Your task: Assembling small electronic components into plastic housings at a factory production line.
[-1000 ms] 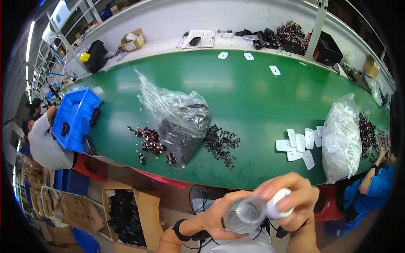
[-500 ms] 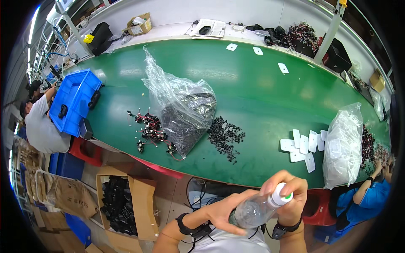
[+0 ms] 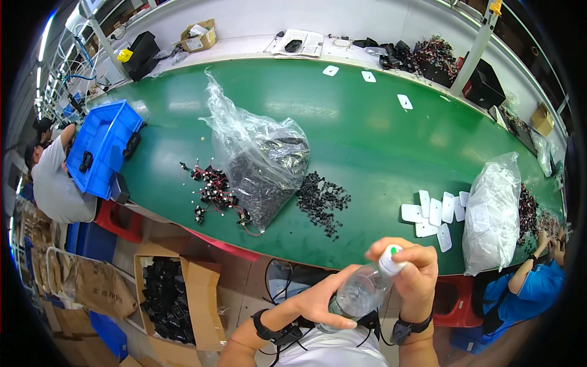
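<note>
Close to my body, below the table's front edge, I hold a clear plastic bottle (image 3: 359,292). My left hand (image 3: 319,301) is wrapped round its body, thumb along the near side. The fingers of my right hand (image 3: 417,276) grip the white bottle cap (image 3: 390,260), which has a green mark on top. It sits at the bottle's neck; whether it is loose I cannot tell. The bottle leans, its top toward the upper right.
On the green table (image 3: 367,159) lie a clear bag of dark parts (image 3: 263,177), small black pieces (image 3: 323,202), wired parts (image 3: 214,186), white plates (image 3: 435,211) and a stuffed white bag (image 3: 492,220). A blue crate (image 3: 104,150) stands left. People sit at both sides.
My right hand has turned, its fingers shifting round the cap. The bottle has moved slightly left and stands somewhat steeper. The whole view has shifted a little.
</note>
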### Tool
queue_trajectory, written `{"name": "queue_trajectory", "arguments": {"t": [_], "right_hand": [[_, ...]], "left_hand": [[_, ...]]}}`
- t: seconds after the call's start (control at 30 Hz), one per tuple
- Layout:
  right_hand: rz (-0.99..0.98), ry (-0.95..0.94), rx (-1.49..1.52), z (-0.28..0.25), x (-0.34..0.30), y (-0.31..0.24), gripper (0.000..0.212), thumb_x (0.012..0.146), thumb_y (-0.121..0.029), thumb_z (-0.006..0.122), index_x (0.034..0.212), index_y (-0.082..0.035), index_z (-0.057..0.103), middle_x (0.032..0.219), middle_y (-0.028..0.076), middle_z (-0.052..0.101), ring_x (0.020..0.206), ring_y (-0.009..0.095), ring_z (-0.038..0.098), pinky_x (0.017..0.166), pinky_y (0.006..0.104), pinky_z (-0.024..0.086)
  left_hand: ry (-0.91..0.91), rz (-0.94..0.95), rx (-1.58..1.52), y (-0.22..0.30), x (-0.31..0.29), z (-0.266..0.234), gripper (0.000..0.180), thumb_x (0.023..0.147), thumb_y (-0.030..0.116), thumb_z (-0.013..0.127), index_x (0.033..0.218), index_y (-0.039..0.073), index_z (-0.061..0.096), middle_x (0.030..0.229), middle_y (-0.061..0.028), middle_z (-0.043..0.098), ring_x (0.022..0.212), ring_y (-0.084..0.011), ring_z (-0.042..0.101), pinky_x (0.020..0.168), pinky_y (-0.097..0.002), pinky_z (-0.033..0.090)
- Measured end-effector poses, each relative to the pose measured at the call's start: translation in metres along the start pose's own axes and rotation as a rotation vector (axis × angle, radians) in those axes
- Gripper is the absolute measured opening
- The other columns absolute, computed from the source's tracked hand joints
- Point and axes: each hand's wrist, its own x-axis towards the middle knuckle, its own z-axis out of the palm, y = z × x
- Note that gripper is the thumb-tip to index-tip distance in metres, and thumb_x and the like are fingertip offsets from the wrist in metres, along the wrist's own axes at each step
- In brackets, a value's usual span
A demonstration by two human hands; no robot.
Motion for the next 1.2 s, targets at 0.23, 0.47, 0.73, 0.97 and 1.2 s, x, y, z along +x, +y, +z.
{"name": "queue_trajectory", "arguments": {"t": [0.23, 0.47, 0.73, 0.97, 1.2], "right_hand": [[-0.049, 0.158, -0.234, -0.010, 0.011, 0.003, 0.021, 0.074, 0.005, 0.072, 0.095, 0.004, 0.070, 0.099, 0.024, 0.068, 0.092, 0.028, 0.067, 0.082, 0.0355, 0.053], [0.166, -0.332, 0.269, -0.020, 0.048, -0.002, 0.030, 0.092, -0.021, 0.054, 0.106, 0.005, 0.053, 0.060, 0.004, 0.055, 0.053, 0.013, 0.056, 0.050, 0.0271, 0.043], [0.163, -0.167, 0.102, -0.004, 0.068, -0.018, 0.024, 0.093, -0.022, 0.049, 0.101, 0.001, 0.048, 0.056, -0.004, 0.037, 0.047, 0.009, 0.039, 0.056, 0.0290, 0.043], [0.211, -0.755, -0.633, -0.005, 0.098, -0.012, 0.109, 0.069, -0.018, 0.086, 0.150, -0.001, 0.014, 0.147, 0.013, 0.032, 0.136, 0.025, 0.033, 0.111, 0.0423, 0.030], [0.201, -0.372, -0.612, -0.014, 0.226, 0.005, 0.082, 0.072, -0.010, 0.083, 0.138, 0.001, 0.036, 0.123, 0.013, 0.056, 0.109, 0.021, 0.058, 0.091, 0.0358, 0.050]], "left_hand": [[0.394, -0.145, 0.385, 0.006, 0.005, 0.022, 0.088, 0.073, 0.028, 0.079, 0.139, -0.001, 0.028, 0.125, -0.0243, 0.052, 0.112, -0.0356, 0.058, 0.096, -0.0390, 0.045], [-0.113, -0.141, -0.319, -0.006, 0.013, 0.000, 0.090, 0.071, 0.024, 0.079, 0.141, -0.003, 0.029, 0.133, -0.0107, 0.043, 0.124, -0.0175, 0.040, 0.106, -0.0330, 0.029], [0.118, -0.117, 0.151, 0.023, 0.024, 0.007, 0.083, 0.075, 0.031, 0.078, 0.136, -0.003, 0.033, 0.123, -0.0217, 0.053, 0.106, -0.0270, 0.058, 0.094, -0.0372, 0.044], [0.634, 0.375, 0.595, 0.046, 0.063, -0.058, 0.086, 0.075, 0.033, 0.078, 0.136, -0.004, 0.030, 0.135, -0.0246, 0.037, 0.127, -0.0374, 0.039, 0.107, -0.0465, 0.030], [0.735, 0.351, 0.622, 0.076, 0.074, -0.107, 0.079, 0.085, 0.025, 0.067, 0.143, -0.005, 0.023, 0.148, -0.0273, 0.023, 0.139, -0.0394, 0.023, 0.113, -0.0453, 0.021]]}}
